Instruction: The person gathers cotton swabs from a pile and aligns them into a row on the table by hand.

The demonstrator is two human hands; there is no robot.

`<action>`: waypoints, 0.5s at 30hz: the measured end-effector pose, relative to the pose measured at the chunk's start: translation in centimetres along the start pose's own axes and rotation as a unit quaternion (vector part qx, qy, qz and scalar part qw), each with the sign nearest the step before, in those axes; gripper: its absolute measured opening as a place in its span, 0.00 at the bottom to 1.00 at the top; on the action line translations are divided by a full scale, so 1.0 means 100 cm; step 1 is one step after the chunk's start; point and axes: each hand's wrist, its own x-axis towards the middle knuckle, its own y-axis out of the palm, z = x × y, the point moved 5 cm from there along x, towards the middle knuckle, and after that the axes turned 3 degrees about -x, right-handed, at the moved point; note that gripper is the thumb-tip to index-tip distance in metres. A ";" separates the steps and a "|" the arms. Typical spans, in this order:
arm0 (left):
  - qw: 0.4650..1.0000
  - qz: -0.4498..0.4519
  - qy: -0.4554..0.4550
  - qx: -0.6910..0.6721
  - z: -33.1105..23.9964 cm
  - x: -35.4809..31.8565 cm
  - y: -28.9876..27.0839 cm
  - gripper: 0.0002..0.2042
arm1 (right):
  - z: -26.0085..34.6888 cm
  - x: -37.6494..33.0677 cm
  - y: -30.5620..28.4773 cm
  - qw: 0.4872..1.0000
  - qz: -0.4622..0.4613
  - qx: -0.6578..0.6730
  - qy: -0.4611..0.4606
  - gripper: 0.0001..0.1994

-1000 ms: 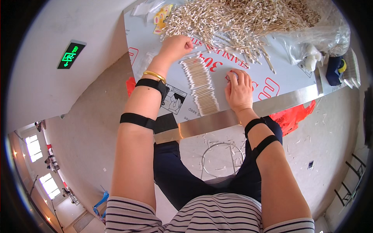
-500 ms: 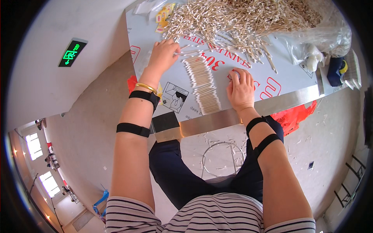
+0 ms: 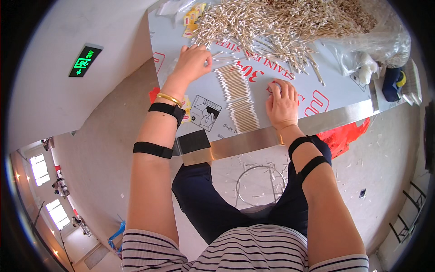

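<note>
Two neat stacked blocks of cotton swabs lie in a column on the film-covered metal table, sticks side by side. My left hand is at the column's far left, by a few loose swabs. Its fingers are curled in; whatever they might hold is hidden. To the right of the column my right hand rests on the table, fingers loosely bent and slightly apart, with nothing visible in it. Beyond both hands spreads a large heap of loose cotton swabs.
A clear plastic bag lies at the heap's right side, near a dark blue roll-like object. Small yellow packets sit at the far left. The table's metal front edge runs before me; red plastic lies below it.
My left hand has shifted slightly right and nearer, away from the loose swabs' ends. The right hand stays in place, and the swab blocks look the same.
</note>
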 end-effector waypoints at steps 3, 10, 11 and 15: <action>1.000 -0.007 -0.010 -0.018 -0.007 0.003 -0.001 0.04 | -0.001 -0.001 0.001 1.000 0.003 0.006 0.001 0.18; 0.994 -0.096 -0.047 -0.037 -0.014 0.012 0.012 0.07 | -0.001 0.000 0.001 1.000 0.000 0.004 0.001 0.18; 0.984 -0.165 -0.048 -0.039 -0.011 0.011 0.010 0.08 | 0.000 0.000 0.001 1.000 -0.001 0.007 0.000 0.18; 0.990 -0.114 -0.083 -0.021 -0.001 0.011 0.024 0.09 | 0.000 0.000 0.001 1.000 0.001 0.003 0.000 0.18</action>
